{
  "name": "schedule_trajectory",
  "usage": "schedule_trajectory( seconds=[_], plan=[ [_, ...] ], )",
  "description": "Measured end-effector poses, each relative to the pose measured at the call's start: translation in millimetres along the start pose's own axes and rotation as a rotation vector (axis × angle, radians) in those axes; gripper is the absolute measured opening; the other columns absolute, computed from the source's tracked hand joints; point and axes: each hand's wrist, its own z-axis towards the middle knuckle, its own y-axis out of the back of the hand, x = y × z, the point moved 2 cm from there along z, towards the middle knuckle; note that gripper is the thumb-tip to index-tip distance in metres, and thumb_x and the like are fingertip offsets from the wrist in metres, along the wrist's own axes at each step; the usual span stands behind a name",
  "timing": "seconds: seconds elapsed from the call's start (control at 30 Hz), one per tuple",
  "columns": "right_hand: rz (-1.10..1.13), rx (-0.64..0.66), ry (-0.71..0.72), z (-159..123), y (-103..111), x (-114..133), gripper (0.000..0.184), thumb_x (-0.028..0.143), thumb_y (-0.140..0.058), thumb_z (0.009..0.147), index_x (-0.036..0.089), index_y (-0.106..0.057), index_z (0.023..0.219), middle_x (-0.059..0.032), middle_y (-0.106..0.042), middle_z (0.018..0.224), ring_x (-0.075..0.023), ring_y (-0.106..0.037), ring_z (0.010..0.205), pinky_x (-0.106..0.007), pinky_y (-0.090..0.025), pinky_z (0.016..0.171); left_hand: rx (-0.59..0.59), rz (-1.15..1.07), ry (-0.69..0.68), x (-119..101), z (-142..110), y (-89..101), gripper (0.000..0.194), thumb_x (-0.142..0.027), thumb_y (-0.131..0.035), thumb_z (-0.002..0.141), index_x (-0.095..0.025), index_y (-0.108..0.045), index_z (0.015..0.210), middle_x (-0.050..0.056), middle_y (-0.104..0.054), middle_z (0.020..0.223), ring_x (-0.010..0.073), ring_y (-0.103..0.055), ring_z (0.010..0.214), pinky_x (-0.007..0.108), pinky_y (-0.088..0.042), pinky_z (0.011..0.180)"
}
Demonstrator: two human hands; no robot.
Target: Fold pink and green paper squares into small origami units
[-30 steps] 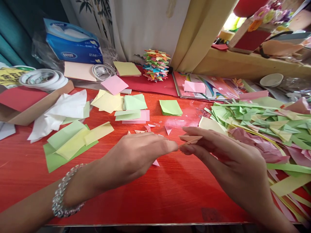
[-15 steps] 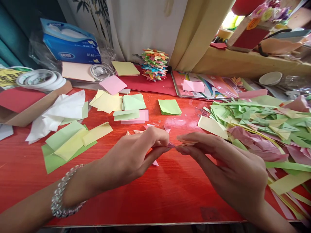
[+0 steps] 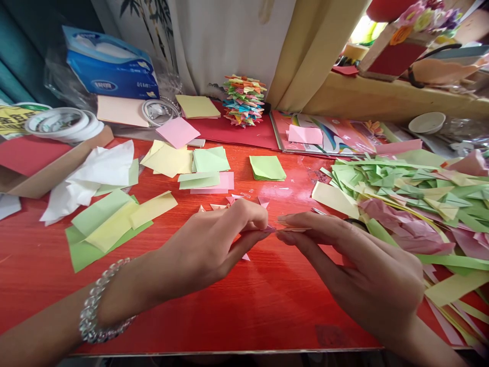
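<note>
My left hand, with a clear bead bracelet on the wrist, pinches a small purple-pink folded paper piece between thumb and forefinger. Facing it, my right hand pinches a folded orange paper piece between thumb and fingers. The two pieces come tip to tip above the red table; whether they touch I cannot tell. Behind and under my left hand lie several small folded paper pieces, partly hidden by it. Scissors show in part beyond my right hand.
A heap of green, yellow and pink folded papers and strips covers the right side. Green squares lie mid-table, cut papers at left. A layered paper ornament stands at the back, left of a colourful packet. Tape rolls sit on a box.
My right hand has shifted slightly right and down, uncovering more of the scissors. The orange piece looks flatter, seen more edge-on. My left hand has hardly moved.
</note>
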Motion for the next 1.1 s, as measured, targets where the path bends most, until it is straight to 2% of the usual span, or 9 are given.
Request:
schedule_trajectory(
  seconds=[0.17, 0.3, 0.43, 0.6, 0.77, 0.87, 1.1],
  plan=[
    [-0.014, 0.012, 0.032, -1, -3, 1, 0.013, 0.014, -0.06, 0.082, 0.023, -0.059, 0.091, 0.0047, -0.072, 0.077, -0.0105, -0.068, 0.062, -0.016, -0.054, 0.057, 0.018, 0.048, 0.011, -1, -2, 0.3, 0.01, -0.019, -0.055, 0.085, -0.019, -0.047, 0.092, -0.003, -0.065, 0.072, 0.0107, -0.066, 0.059, 0.016, -0.047, 0.045],
    [0.048, 0.017, 0.053, -1, -1, -1, 0.014, 0.012, -0.058, 0.082, 0.019, -0.06, 0.094, 0.0017, -0.072, 0.079, -0.01, -0.069, 0.068, -0.014, -0.054, 0.064, 0.008, 0.071, 0.0, -1, 0, 1.9, 0.013, -0.017, -0.057, 0.084, -0.017, -0.047, 0.093, -0.003, -0.067, 0.076, 0.0087, -0.065, 0.057, 0.014, -0.048, 0.048],
    [0.093, 0.044, 0.106, -1, 2, -1, 0.019, 0.006, -0.055, 0.082, 0.017, -0.061, 0.097, -0.0012, -0.072, 0.088, -0.0097, -0.068, 0.075, -0.012, -0.053, 0.071, -0.062, 0.121, -0.091, -3, 1, 4.0, 0.018, -0.015, -0.059, 0.083, -0.014, -0.051, 0.099, -0.002, -0.068, 0.084, 0.0071, -0.065, 0.065, 0.012, -0.05, 0.055],
    [0.144, 0.077, 0.209, -4, 5, -1, 0.032, -0.005, -0.055, 0.074, 0.013, -0.059, 0.101, -0.0061, -0.069, 0.101, -0.0108, -0.066, 0.089, -0.014, -0.053, 0.077, -0.106, 0.21, -0.192, -5, -4, 4.8, 0.017, -0.01, -0.06, 0.081, -0.013, -0.057, 0.098, -0.001, -0.07, 0.086, 0.0083, -0.065, 0.078, 0.014, -0.051, 0.068],
    [0.128, 0.097, 0.27, -8, 8, -2, 0.031, -0.001, -0.056, 0.075, 0.011, -0.059, 0.103, -0.0071, -0.068, 0.104, -0.0122, -0.064, 0.095, -0.016, -0.052, 0.084, -0.096, 0.112, -0.175, -5, -7, 2.5, 0.019, -0.007, -0.06, 0.08, -0.01, -0.056, 0.098, 0.002, -0.07, 0.093, 0.0083, -0.065, 0.087, 0.016, -0.05, 0.081],
    [0.07, 0.061, 0.351, -11, 8, -3, 0.024, 0.005, -0.054, 0.079, 0.011, -0.062, 0.101, -0.0057, -0.067, 0.107, -0.0129, -0.064, 0.096, -0.014, -0.051, 0.087, -0.094, 0.028, -0.142, -5, -8, 0.7, 0.015, -0.007, -0.061, 0.08, -0.01, -0.057, 0.094, 0.005, -0.07, 0.094, 0.0086, -0.065, 0.089, 0.017, -0.049, 0.085],
    [0.028, -0.073, 0.407, -18, 3, -2, 0.022, 0.013, -0.048, 0.086, 0.019, -0.066, 0.097, -0.0048, -0.068, 0.105, -0.018, -0.066, 0.091, -0.021, -0.057, 0.074, -0.1, -0.08, -0.111, -6, -7, -0.8, 0.01, -0.007, -0.06, 0.079, -0.008, -0.057, 0.089, 0.007, -0.071, 0.09, 0.0084, -0.065, 0.087, 0.015, -0.049, 0.085]
  ],
)
